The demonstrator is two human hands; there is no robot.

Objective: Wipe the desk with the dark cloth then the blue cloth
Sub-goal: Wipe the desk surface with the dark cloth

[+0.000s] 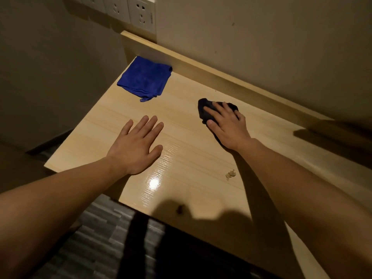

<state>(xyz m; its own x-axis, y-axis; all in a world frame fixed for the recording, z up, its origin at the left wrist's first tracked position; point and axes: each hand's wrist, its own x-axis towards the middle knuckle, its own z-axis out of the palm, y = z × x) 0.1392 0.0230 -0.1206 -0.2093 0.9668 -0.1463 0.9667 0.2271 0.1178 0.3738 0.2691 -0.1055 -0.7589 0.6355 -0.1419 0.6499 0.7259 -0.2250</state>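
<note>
The light wooden desk (pixel 181 154) fills the middle of the view. My right hand (pixel 227 125) presses flat on the dark cloth (pixel 203 109), which is bunched under the palm and fingers near the back of the desk. My left hand (pixel 136 146) lies flat and open on the bare desk surface, fingers spread, holding nothing. The blue cloth (pixel 144 78) lies folded flat at the far left corner of the desk, apart from both hands.
A raised wooden ledge (pixel 221 77) runs along the back of the desk against the wall. Wall sockets (pixel 138 13) sit above the far left corner. A small pale crumb (pixel 230 174) and a dark speck (pixel 179 209) lie near the front edge. Dark floor shows below.
</note>
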